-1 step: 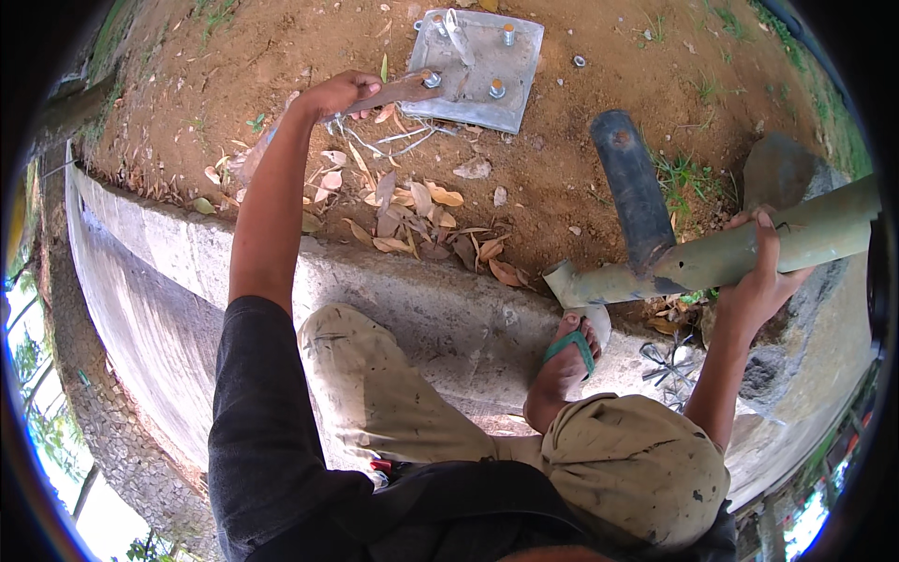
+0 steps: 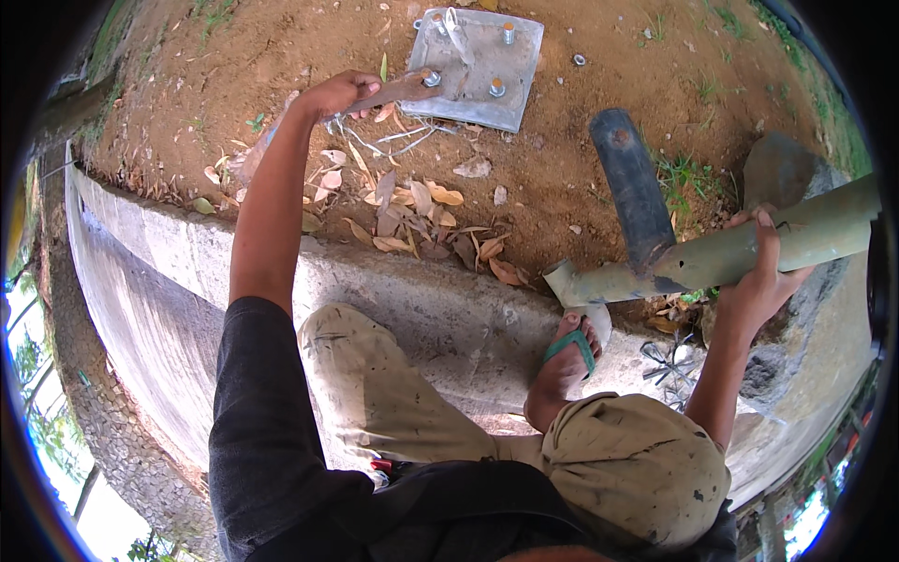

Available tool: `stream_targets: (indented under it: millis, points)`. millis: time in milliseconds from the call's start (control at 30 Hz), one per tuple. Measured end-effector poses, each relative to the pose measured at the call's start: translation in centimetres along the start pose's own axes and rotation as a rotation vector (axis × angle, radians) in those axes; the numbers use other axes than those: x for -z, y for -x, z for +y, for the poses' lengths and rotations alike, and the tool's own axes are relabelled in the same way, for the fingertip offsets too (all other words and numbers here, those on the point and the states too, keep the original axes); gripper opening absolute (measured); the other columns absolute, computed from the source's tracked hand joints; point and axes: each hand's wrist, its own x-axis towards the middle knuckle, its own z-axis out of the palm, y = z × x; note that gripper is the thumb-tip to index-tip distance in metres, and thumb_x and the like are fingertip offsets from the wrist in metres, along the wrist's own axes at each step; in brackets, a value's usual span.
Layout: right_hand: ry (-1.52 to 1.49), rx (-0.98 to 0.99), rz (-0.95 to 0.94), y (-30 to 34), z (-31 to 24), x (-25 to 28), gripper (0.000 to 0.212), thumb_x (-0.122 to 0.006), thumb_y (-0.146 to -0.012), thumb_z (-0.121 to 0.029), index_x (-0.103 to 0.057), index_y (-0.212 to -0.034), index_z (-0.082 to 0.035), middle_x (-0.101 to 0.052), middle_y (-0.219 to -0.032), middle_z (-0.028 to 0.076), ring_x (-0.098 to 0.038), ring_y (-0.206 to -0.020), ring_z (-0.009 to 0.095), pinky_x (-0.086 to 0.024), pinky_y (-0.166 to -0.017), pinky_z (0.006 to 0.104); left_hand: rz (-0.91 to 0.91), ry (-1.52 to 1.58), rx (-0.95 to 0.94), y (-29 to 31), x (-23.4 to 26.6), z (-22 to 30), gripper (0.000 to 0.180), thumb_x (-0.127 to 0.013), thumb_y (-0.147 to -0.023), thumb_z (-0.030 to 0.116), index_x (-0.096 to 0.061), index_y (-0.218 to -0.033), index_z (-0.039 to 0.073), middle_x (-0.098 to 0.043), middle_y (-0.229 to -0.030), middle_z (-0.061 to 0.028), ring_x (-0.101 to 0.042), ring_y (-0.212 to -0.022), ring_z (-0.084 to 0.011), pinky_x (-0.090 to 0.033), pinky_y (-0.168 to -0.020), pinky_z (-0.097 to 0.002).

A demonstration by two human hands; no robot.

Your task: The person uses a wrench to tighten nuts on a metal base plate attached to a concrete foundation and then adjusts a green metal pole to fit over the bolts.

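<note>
My left hand (image 2: 342,95) is closed around a rusty brown wrench (image 2: 403,91), a flat bar. Its far end meets the nut on the near-left bolt of a square grey metal base plate (image 2: 478,108). Several bolts with nuts and a pale upright loop (image 2: 459,36) stand on the plate, which lies on the soil. On the right, my right hand (image 2: 763,272) grips a thick olive-green metal pipe (image 2: 824,228) from below, fingers partly hidden behind it. A dark stub tube (image 2: 629,178) branches off the pipe, and its lower end rests close to my sandalled foot (image 2: 562,365).
A concrete kerb (image 2: 421,290) runs across in front of me, with dry leaves (image 2: 412,211) along it. Thin wires (image 2: 403,140) lie beside the plate. A loose nut (image 2: 579,60) sits on the soil to its right. At the right stands a grey stone block (image 2: 796,347).
</note>
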Motion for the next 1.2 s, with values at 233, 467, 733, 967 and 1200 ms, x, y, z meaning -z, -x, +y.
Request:
stream_targets:
  millis: [233, 467, 733, 967, 1200]
  points:
    - [0.339, 0.071, -0.036, -0.1, 1.4, 1.7, 0.043, -0.069, -0.083, 0.001, -0.072, -0.122, -0.016, -0.052, -0.127, 0.023, -0.064, -0.111, 0.036, -0.051, -0.093, 0.0464, -0.009, -0.021, -0.034, 0.2, 0.0, 0.2, 0.032, -0.046, -0.114, 0.031, -0.067, -0.112, 0.008, -0.067, -0.081, -0.0031, -0.062, -0.075, -0.0121, -0.051, -0.070, -0.0311]
    - [0.385, 0.166, -0.062, -0.1, 1.1, 1.3, 0.043, -0.070, -0.082, 0.000, -0.072, -0.122, -0.016, -0.052, -0.128, 0.022, -0.064, -0.108, 0.036, -0.052, -0.091, 0.0456, 0.034, 0.058, -0.028, 0.8, -1.5, -0.2, 0.033, -0.047, -0.113, 0.032, -0.066, -0.122, 0.006, -0.065, -0.083, -0.0011, -0.058, -0.075, -0.0115, -0.049, -0.069, -0.0301]
    - [-0.011, -0.011, 0.011, 0.5, -2.2, -2.7, 0.058, -0.074, -0.089, -0.006, -0.040, -0.134, 0.005, -0.062, -0.106, 0.018, -0.069, -0.076, 0.024, -0.059, -0.070, 0.0368, 0.404, -0.129, -0.102, 1.7, -4.7, -1.1, 0.036, -0.051, -0.110, 0.036, -0.069, -0.111, 0.004, -0.068, -0.086, -0.0088, -0.061, -0.079, -0.0194, -0.049, -0.076, -0.0375]
    - [0.012, 0.026, 0.024, 0.8, -2.8, -2.6, 0.064, -0.076, -0.085, -0.006, -0.038, -0.136, 0.003, -0.064, -0.103, 0.018, -0.068, -0.075, 0.024, -0.058, -0.071, 0.0359, 0.871, -0.331, -0.185, 2.1, -9.2, -2.0, 0.033, -0.062, -0.102, 0.038, -0.072, -0.123, 0.014, -0.072, -0.108, -0.0224, -0.070, -0.101, -0.0419, -0.055, -0.088, -0.0491]
    - [-0.055, 0.023, 0.009, 2.7, -4.7, -3.8, 0.069, -0.076, -0.085, -0.006, -0.035, -0.140, 0.001, -0.067, -0.100, 0.017, -0.068, -0.076, 0.022, -0.057, -0.072, 0.0367, 0.968, -0.432, -0.245, 4.3, -10.1, -1.9, 0.038, -0.066, -0.099, 0.028, -0.065, -0.132, 0.009, -0.070, -0.122, -0.0228, -0.067, -0.110, -0.0453, -0.054, -0.095, -0.0491]
